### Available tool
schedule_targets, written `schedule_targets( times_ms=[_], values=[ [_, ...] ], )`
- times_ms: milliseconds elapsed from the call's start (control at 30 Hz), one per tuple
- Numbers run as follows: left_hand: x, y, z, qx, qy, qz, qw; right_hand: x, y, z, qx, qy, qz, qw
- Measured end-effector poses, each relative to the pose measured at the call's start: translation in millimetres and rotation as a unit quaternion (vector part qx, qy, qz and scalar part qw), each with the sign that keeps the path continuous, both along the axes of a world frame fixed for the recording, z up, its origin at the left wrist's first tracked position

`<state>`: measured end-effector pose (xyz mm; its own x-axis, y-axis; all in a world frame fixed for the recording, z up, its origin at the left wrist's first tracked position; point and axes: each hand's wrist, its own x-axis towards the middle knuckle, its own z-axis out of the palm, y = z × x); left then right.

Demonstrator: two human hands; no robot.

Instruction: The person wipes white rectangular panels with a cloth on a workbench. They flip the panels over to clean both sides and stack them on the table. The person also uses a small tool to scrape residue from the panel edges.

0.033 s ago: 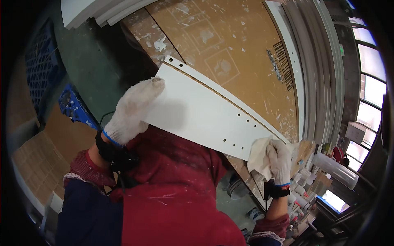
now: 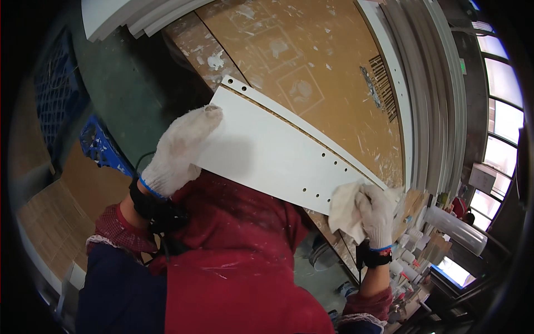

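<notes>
A long white board (image 2: 261, 139) with a groove along its far edge and several small drilled holes lies slanted in front of me, partly over the workbench. My left hand (image 2: 186, 145), in a white knit glove, grips its left end, with the fingers partly hidden behind it. At the other end my right hand (image 2: 377, 214), gloved too, is closed on a crumpled off-white cloth (image 2: 346, 209). The cloth rests against the board's right end and covers its corner.
The workbench (image 2: 328, 100) has a brown cardboard top spotted with white paint. White panels (image 2: 434, 100) stand in a row along its right side, and more panels (image 2: 144, 14) are stacked at the upper left. A blue plastic crate (image 2: 100, 145) sits at the left. Bottles and tools crowd the lower right.
My right hand and the cloth have shifted slightly left along the board's end. The left hand and the board look almost unmoved.
</notes>
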<state>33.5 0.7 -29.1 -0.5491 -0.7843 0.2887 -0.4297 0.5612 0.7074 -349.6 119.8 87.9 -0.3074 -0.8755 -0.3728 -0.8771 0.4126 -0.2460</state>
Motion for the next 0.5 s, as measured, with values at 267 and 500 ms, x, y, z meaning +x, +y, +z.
schedule_targets(
  times_ms=[267,500],
  values=[
    [-8,0,-10,0.338,0.226,0.083,0.91,156,-98,-13,-0.031,-0.061,0.29,0.955],
    [-1,0,2,-0.019,-0.034,0.001,0.999,-8,6,-17,-0.046,-0.03,-0.036,0.998]
  ],
)
